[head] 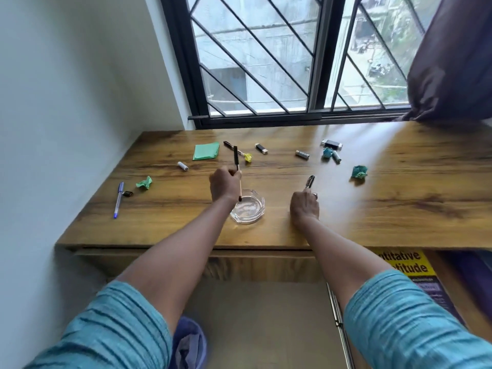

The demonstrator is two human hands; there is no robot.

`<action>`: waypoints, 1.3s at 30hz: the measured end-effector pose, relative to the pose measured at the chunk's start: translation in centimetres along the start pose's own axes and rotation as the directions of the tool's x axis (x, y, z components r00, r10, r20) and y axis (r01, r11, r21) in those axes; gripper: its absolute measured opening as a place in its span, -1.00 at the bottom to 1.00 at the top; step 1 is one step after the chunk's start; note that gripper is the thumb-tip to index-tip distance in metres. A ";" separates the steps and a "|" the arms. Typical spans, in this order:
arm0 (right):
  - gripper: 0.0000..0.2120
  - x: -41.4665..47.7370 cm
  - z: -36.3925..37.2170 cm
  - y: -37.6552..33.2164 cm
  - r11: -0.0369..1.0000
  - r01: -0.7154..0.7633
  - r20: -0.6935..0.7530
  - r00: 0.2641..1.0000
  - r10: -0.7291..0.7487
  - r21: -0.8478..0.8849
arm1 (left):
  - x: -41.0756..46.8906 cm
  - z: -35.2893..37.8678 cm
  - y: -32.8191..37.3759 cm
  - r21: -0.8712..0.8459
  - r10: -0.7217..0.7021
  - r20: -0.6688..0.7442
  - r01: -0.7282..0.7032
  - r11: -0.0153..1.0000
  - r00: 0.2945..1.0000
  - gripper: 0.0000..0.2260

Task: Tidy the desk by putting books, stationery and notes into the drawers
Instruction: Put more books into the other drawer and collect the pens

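Observation:
My left hand (224,186) grips a thin pen (236,162) with a black cap, held upright over the wooden desk (372,203). My right hand (304,206) rests on the desk and pinches a small black pen (309,181). A blue pen (118,199) lies at the left edge. Green sticky notes (206,151) lie at the back left, with another pen (229,145) beside them. Below the desk at the right, a drawer stands open with a yellow and purple book (415,272) in it.
A glass ashtray (247,209) sits between my hands. Crumpled green paper balls (359,172) (144,182), a yellow one (248,157), batteries (183,166) (302,155), a lighter (261,148) and a USB stick (331,143) are scattered about. Window and curtain (452,62) behind.

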State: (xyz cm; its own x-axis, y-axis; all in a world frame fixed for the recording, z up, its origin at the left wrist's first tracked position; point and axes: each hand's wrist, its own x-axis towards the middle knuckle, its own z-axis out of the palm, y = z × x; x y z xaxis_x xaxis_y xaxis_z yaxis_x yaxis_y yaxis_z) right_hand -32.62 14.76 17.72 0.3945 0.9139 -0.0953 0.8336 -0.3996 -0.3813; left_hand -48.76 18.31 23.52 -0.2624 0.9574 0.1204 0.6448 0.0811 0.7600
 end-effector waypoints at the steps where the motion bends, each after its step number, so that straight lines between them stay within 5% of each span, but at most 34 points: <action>1: -0.63 -0.5 -0.2 0.1 1.000 -0.007 -0.029 1.000 0.007 0.007 | -0.8 -0.3 0.0 -0.025 -0.022 0.012 0.023 0.999 1.000 -0.74; 9: -0.68 -6.8 -2.9 3.9 0.971 -0.145 -0.092 0.982 0.164 0.191 | -9.7 -1.8 -1.0 -0.094 -0.140 0.141 0.154 0.984 0.980 -0.76; 16: -0.77 -13.6 -6.9 12.6 0.907 -0.263 -0.052 0.954 0.295 0.328 | -20.8 0.2 1.9 -0.049 -0.113 0.282 0.132 0.990 0.953 -0.74; 20: -0.72 -17.4 -6.7 18.8 0.860 -0.329 0.037 0.939 0.342 0.391 | -27.1 3.8 3.7 -0.041 -0.104 0.413 0.133 0.990 0.905 -0.75; 27: -0.14 -24.1 -4.4 27.4 0.813 -0.444 0.274 0.892 0.360 0.376 | -36.5 10.9 3.6 0.050 -0.152 0.590 0.152 0.987 0.793 -0.83; 32: -0.10 -26.1 -1.9 31.3 0.823 -0.454 0.373 0.869 0.325 0.341 | -42.2 12.9 2.8 0.243 -0.185 0.657 0.027 0.970 0.731 -0.81; 39: -0.19 -28.1 0.6 33.7 0.778 -0.534 0.538 0.785 0.308 0.333 | -46.7 14.3 0.6 0.434 -0.332 0.622 0.041 0.900 0.709 -0.78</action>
State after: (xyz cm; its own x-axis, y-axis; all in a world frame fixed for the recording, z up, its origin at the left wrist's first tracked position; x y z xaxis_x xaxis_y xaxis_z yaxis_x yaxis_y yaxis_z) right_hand -15.85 -24.38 6.95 0.3586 0.6321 -0.6869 0.3090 -0.7748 -0.5516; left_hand -25.85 -22.39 9.16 0.0459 0.8245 -0.5640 0.8809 0.2328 0.4120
